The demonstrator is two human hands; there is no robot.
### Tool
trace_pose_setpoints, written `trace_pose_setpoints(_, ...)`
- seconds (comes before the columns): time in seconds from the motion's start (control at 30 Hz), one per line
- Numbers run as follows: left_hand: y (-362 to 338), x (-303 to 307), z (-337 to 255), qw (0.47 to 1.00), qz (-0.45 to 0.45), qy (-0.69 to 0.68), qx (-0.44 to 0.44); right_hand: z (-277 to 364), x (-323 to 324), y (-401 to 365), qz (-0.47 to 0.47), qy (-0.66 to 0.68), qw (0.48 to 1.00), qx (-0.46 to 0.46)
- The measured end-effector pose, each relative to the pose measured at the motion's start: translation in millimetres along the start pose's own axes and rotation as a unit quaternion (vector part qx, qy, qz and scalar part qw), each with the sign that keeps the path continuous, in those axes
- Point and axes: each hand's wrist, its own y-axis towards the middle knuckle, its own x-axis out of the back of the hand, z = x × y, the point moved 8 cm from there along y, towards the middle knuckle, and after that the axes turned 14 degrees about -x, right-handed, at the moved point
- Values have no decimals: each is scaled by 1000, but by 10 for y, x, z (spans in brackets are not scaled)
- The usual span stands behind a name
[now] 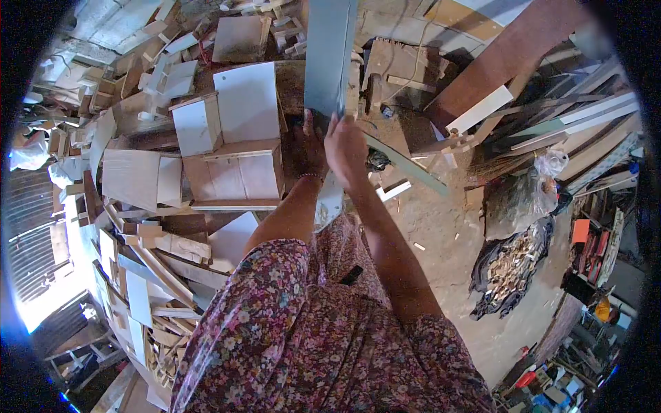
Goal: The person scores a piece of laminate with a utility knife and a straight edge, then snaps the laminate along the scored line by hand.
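A long grey-blue board (328,55) runs away from me at the top centre. My left hand (309,146) is at its near end, fingers apart, with the fingertips by the board's lower left corner. Close beside it, my right hand (346,148) is closed at the board's right edge; a thin dark thing shows along that edge just above the fingers, too small to make out. Left of my hands stand pale wooden box pieces (234,175) and a white panel (246,102).
Wood offcuts (158,258) are heaped at the left. A reddish-brown board (502,55) slants at the upper right, above a narrow green strip (406,164). A dark sack with wood chips (513,268) lies on the floor (434,275) at the right, near stacked planks.
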Motion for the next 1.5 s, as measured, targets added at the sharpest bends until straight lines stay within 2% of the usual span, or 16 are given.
trace_pose_setpoints(0.07, 13, -255, 154, 988, -49, -148, -11, -194, -83, -254, -28, -39, 999, 9)
trace_pose_setpoints(0.2, 83, 278, -240, 982, -132, -54, -121, -268, -54, -147, -14, -27, 1000, -9)
trace_pose_setpoints(0.27, 26, -114, 44, 932, 66, -292, 203, -58, -11, 98, 9, -4, 1000, 13)
trace_pose_setpoints(0.4, 48, -119, 37, 942, -15, -330, 54, 64, -6, 198, -14, -12, 1000, -13)
trace_pose_setpoints(0.57, 55, 118, -64, 992, -93, -52, -61, -232, -57, -234, -23, -29, 999, 23)
trace_pose_setpoints(0.7, 12, 68, -67, 987, -103, -119, -41, -337, -44, -182, -41, 0, 999, 34)
trace_pose_setpoints(0.97, 37, 183, -130, 980, 54, -165, 99, 218, -52, 437, 19, 16, 999, 27)
trace_pose_setpoints(1.0, 8, 71, -85, 980, 55, -166, 99, 210, -63, 447, 19, 15, 999, 23)
trace_pose_setpoints(1.07, 18, 99, -93, 977, -145, -154, -38, 173, 1, 327, 5, 25, 1000, 15)
trace_pose_setpoints(1.17, 20, 30, -53, 982, 31, -170, 72, -17, -18, -83, 29, 16, 999, 17)
trace_pose_setpoints(1.2, 9, -139, 51, 982, 33, -170, 71, -125, -56, -206, 29, 17, 999, 15)
trace_pose_setpoints(1.27, -6, -306, 171, 978, -148, -136, -59, -357, -193, -344, 53, -42, 998, -11)
trace_pose_setpoints(1.4, 118, 135, -34, 997, 2, -75, 2, -129, -8, 11, -10, -22, 1000, 14)
trace_pose_setpoints(1.43, 137, -37, 35, 937, 69, -337, 67, -55, -39, 134, 15, 12, 1000, 8)
trace_pose_setpoints(1.47, 90, -191, -33, 799, 133, -571, 130, -10, -69, 199, 40, 44, 998, 0)
trace_pose_setpoints(1.5, 131, -174, -19, 800, 133, -571, 130, 54, -63, 250, 40, 44, 998, 1)
